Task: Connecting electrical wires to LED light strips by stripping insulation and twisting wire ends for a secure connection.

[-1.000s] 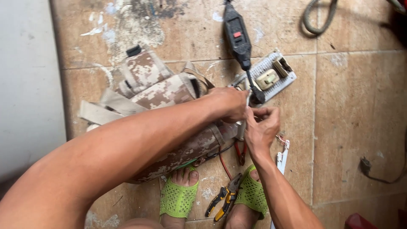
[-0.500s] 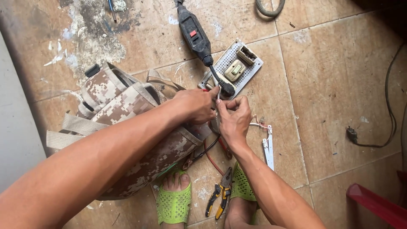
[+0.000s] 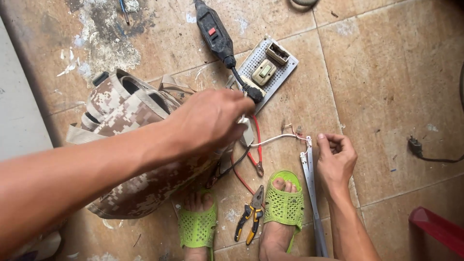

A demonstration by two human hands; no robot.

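Note:
My left hand reaches across a camouflage bag, fingers closed on the end of a white wire just below a black plug. That plug sits in a white perforated board carrying a switch and a socket. The wire runs right to bare strands at the top of a slim white strip lying on the tiles. My right hand rests beside that strip's top end, fingers loosely curled, holding nothing. Both feet wear green sandals.
A black corded power tool lies above the board. Red-handled cutters and yellow-and-black pliers lie between the feet. A loose black plug lies at the right, a red object at the bottom right, a grey wall at the left.
Both hands were together at the plug by the board. My right hand has drawn away, down and right to the strip's end. My left hand stays near the plug.

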